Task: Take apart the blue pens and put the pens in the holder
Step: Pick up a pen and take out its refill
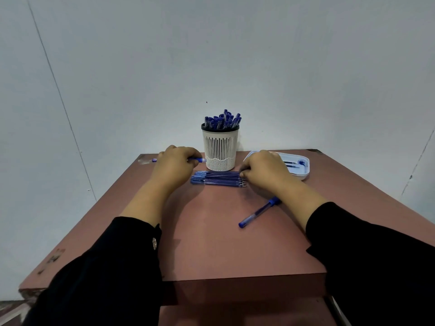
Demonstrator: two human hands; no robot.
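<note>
A white slotted holder [219, 149] with a dark rim stands at the back of the reddish table [211, 243], full of blue capped pens [222, 120]. In front of it lies a row of several blue pens [217, 178]. My left hand [175, 162] grips one blue pen [197, 160] that points at the holder's base. My right hand [263, 169] has curled fingertips at the right ends of the row; whether it pinches one is unclear. A single blue capped pen [259, 212] lies slanted nearer to me, by my right wrist.
A white tray [302, 176] with a few pen parts sits at the back right, partly behind my right hand. A pale wall rises right behind the table. The table's front edge [235, 277] runs between my dark sleeves.
</note>
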